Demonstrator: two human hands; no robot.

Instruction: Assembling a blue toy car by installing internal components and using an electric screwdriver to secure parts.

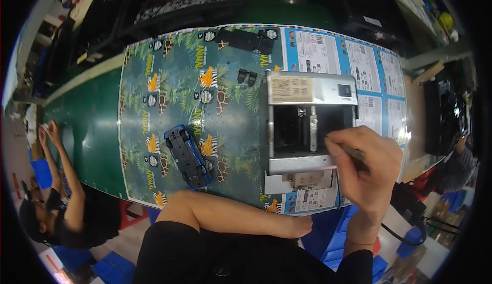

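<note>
Feeder box (320, 164) sits on the printed sheet (177, 79) beside the upturned toy car (185, 156), presumably for quick reach. Our right hand (366, 166) holds fingers narrow over its bay (contents unclear); our left hand (300, 227) curls, grip hidden.

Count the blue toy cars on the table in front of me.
1. The blue toy car lies wheels up on the printed sheet, left of the metal machine. Small ones could be hidden behind the machine.
</note>
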